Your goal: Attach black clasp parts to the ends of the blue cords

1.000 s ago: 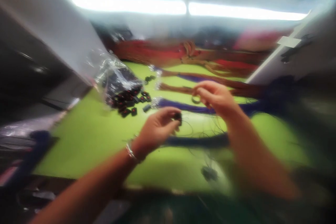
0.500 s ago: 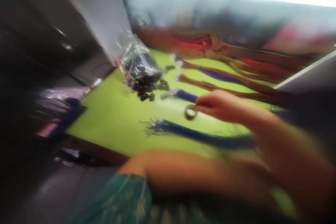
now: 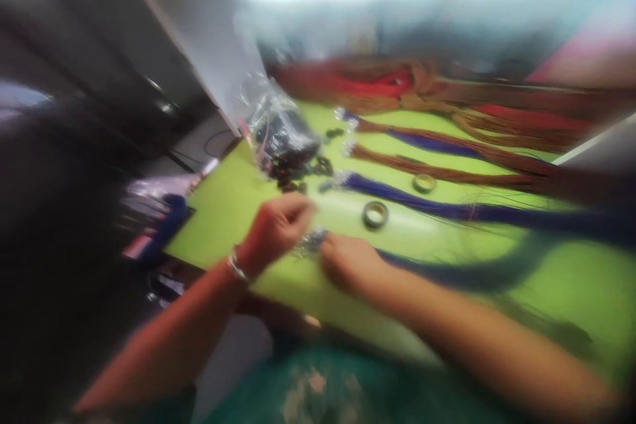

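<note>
My right hand (image 3: 350, 262) is closed around the near bundle of dark blue wires (image 3: 427, 269), just behind its end. The silvery terminal tips (image 3: 309, 243) stick out leftward past the fingers. To their left, my left hand (image 3: 278, 225) is raised with its fingers curled in, close to the tips. Blur hides what, if anything, is in its fingers. Just beyond the right hand, a dark roll of tape (image 3: 375, 214) lies flat on the green tabletop (image 3: 223, 225). A second, yellowish tape roll (image 3: 424, 183) lies farther back between wire bundles.
Farther back, a purple-blue wire bundle (image 3: 422, 200) and brown wire bundles (image 3: 447, 172) lie across the table. A clear plastic bag (image 3: 285, 126) with black connectors (image 3: 293, 175) spilling out stands at the back left. Red and brown wires (image 3: 358, 83) are heaped behind.
My right hand has let go of the dark tape roll and moved left and nearer to grip the wire bundle. My left hand has swung from the right to the left, by the terminal tips.
</note>
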Motion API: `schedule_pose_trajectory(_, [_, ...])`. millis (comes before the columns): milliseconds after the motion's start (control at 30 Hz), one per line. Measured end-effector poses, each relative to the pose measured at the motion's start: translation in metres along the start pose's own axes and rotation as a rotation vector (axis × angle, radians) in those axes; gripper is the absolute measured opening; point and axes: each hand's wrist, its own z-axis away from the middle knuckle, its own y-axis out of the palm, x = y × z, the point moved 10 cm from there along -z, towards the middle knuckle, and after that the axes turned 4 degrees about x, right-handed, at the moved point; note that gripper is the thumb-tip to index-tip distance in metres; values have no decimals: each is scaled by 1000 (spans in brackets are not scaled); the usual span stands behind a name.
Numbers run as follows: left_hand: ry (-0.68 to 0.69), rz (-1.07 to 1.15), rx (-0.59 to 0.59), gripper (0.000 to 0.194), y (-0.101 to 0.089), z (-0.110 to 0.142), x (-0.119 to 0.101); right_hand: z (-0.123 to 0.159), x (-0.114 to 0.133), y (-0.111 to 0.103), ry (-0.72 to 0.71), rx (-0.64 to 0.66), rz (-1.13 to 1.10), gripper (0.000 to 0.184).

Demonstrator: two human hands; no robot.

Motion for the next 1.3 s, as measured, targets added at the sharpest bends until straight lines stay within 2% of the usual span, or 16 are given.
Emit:
schedule_pose_trajectory(67, [52,-463,-117,18,-27,-29,-8,-1,4,4,8,-9,79,22])
schedule_pose_trajectory(100, [53,-630,-145,20,-32,-41,-8,-1,6,5,7,-10,117,21])
schedule_pose_trajectory(167, [48,-815,-138,25,-30,-58,-1,2,6,1,3,-23,141,19])
schedule_pose_trajectory(267, [129,-974,-148,29,-11,-72,-1,12,-4,-18,42,-97,16,11])
schedule_pose_trajectory(333, [236,-1029,-139,29,11,-80,-9,21,-16,-36,85,-198,-171,11])
schedule_pose_trajectory(400, [315,-1023,-81,30,35,-89,-12,31,-32,-52,137,-321,-417,13])
schedule_pose_trajectory(467, [321,-965,4,29,55,-100,-8,39,-48,-60,194,-422,-619,13])
schedule_pose_trajectory(533, [290,-905,59,24,65,-108,0,45,-60,-64,233,-492,-717,13])
schedule_pose_trajectory(600, [262,-861,61,19,65,-110,3,49,-66,-68,234,-536,-744,14])
schedule_pose_trajectory(700, [223,-784,61,27,54,-102,1,52,-74,-74,222,-587,-749,16])
schedule_pose_trajectory(733, [185,-684,87,31,50,-96,1,53,-76,-76,221,-606,-748,16])
schedule_pose_trajectory(800, [43,-275,196,38,52,-82,7,53,-81,-79,220,-632,-751,18])
schedule_pose_trajectory(867, [-111,131,295,40,65,-65,15,52,-84,-78,217,-631,-767,19])
schedule_pose_trajectory(967, [-269,468,364,33,89,-44,24,50,-87,-74,219,-615,-776,19])
schedule_pose_trajectory(1100, [-323,563,371,29,107,-33,33,48,-85,-72,222,-603,-715,20])
schedule_pose_trajectory(1300, [-340,570,397,32,116,-27,34,45,-85,-69,249,-595,-648,20])
